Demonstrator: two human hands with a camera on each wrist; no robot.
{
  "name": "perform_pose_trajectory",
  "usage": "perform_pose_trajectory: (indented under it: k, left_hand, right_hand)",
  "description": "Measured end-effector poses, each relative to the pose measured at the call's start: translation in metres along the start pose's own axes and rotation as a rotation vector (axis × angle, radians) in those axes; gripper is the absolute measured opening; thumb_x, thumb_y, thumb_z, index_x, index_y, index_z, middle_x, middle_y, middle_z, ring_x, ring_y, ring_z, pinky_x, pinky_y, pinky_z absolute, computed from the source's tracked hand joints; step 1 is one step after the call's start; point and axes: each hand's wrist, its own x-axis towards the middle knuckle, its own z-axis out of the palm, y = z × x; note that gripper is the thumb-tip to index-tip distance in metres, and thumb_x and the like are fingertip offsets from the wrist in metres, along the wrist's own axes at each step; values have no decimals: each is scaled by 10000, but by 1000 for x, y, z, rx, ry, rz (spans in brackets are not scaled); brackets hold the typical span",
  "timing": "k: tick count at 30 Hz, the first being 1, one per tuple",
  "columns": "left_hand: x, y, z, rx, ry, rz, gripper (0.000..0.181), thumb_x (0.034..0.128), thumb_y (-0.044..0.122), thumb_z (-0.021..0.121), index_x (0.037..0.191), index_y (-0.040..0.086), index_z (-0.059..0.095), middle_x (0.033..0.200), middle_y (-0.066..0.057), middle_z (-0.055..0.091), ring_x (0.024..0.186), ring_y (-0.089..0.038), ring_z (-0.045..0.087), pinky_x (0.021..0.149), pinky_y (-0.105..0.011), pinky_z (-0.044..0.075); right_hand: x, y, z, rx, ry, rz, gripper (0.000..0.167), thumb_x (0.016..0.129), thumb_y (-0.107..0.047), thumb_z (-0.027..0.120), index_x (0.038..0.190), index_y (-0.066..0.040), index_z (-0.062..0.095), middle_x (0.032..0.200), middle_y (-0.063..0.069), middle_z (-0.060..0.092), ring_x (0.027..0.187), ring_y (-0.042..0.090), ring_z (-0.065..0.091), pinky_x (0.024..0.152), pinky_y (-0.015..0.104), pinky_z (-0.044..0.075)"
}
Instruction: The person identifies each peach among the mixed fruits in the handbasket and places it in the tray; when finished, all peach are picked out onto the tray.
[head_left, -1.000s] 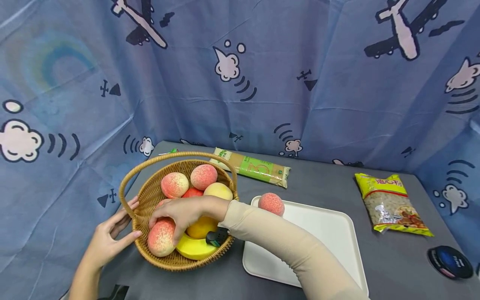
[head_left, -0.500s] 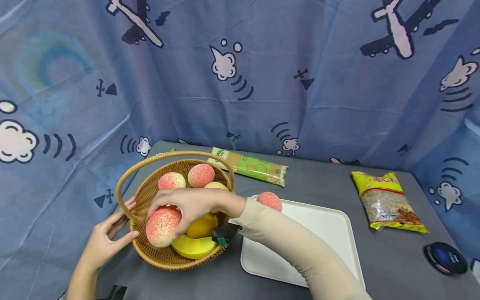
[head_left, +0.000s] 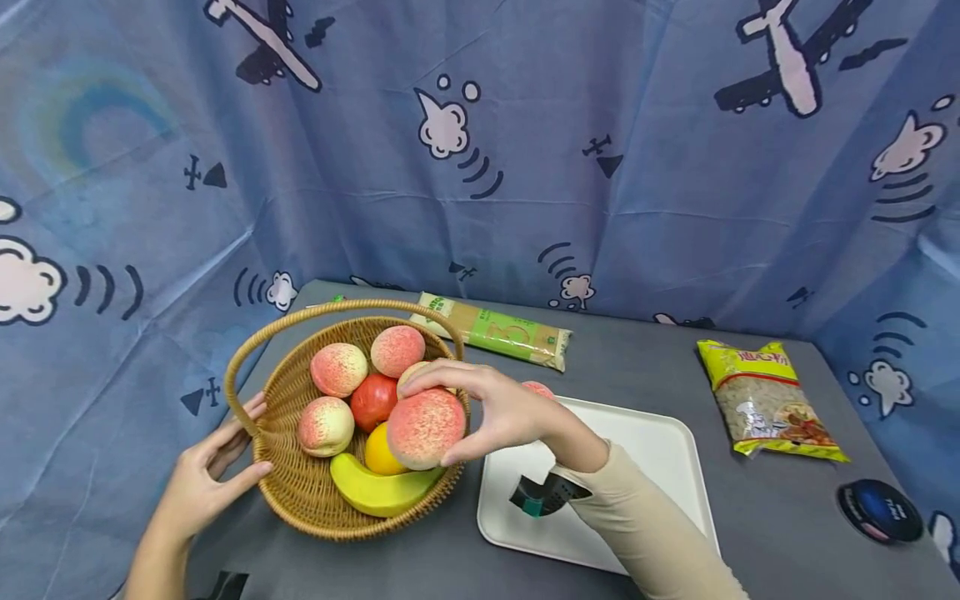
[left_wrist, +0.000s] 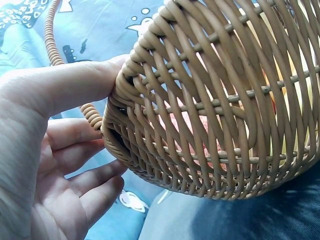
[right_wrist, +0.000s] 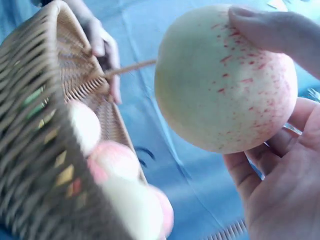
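There's the peach (head_left: 426, 428), aloft at the right side of the basket (head_left: 300, 518), the right hand's (head_left: 501, 407) grip clamped around it. Likely light, firm, barely slippery; best held round its widest part. Left hand (head_left: 206, 483), fingers relaxed, touches the rim.

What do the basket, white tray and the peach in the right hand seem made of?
The basket: wicker or imitation cane, slight sheen; woven strands show. White tray: probably smooth plastic, possibly ceramic; plain, even surface. Peach: perhaps foam or plastic, matte; speckles look painted.
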Motion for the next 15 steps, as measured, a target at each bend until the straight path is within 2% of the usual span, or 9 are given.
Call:
perform_pose_trajectory:
  k: [4,9,12,15]
  left_hand:
    - [0,0,0,-11,-1,1,696,754,-232,629,1394,-118,379,1491,-267,310,1356,-52,384,1071,-117,366]
    - [-1,0,0,-7,-3,7,706,756,-234,623,1403,-112,367,1490,-273,308,1358,-51,380,1066,-110,369]
    - [-1,0,0,0,-6,19,704,759,-232,622,1405,-107,369,1496,-262,308,1361,-51,376,1063,-104,368]
    - [0,0,1,4,-7,27,698,760,-232,622,1401,-113,371,1498,-254,309,1360,-49,377,1059,-97,370]
  right_hand:
    - [-41,1,-8,18,149,85,695,699,-186,854,1309,-103,533,1334,61,521,1248,184,462,1035,325,463]
    - [-90,8,-15,64,320,174,742,646,29,843,1311,-14,516,1328,132,506,1270,179,444,1006,258,491]
    - [-119,14,-18,42,416,234,729,654,80,816,1310,21,504,1314,159,494,1252,137,462,1012,202,469]
    - [-148,23,-19,-4,514,328,709,674,81,801,1315,10,505,1298,161,502,1212,85,482,1009,135,433]
